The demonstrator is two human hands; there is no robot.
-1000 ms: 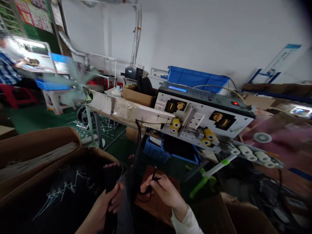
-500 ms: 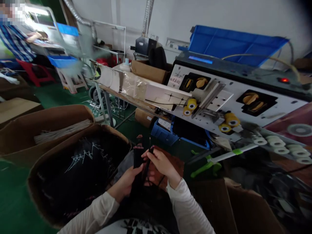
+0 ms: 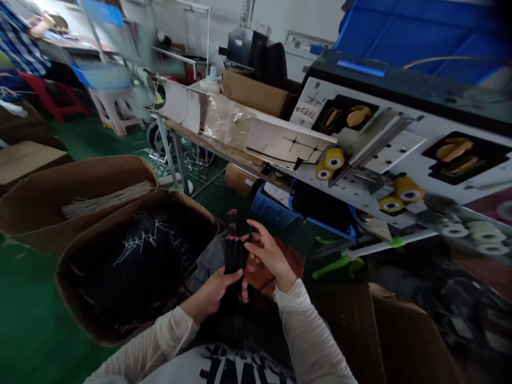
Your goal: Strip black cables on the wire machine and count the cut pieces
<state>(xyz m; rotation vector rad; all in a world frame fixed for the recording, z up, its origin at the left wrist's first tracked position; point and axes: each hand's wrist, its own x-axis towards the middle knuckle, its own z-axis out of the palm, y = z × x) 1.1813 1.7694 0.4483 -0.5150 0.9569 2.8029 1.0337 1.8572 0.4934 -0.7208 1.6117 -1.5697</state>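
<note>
Over the last half second the right hand (image 3: 267,253) has loosened from its pinch; its fingers now spread beside the black cords (image 3: 234,258), which the left hand (image 3: 212,294) clasps. Leftward, a cardboard box (image 3: 191,201) holds a black heap (image 3: 124,277) with white strings (image 3: 138,241).

The light is dim, brighter at upper left. Clear plastic (image 3: 231,118) shows glare. The fan (image 3: 146,50) is blurred, edges look stretched.

A pale wall (image 3: 310,18) stands beyond green floor (image 3: 24,298).
</note>
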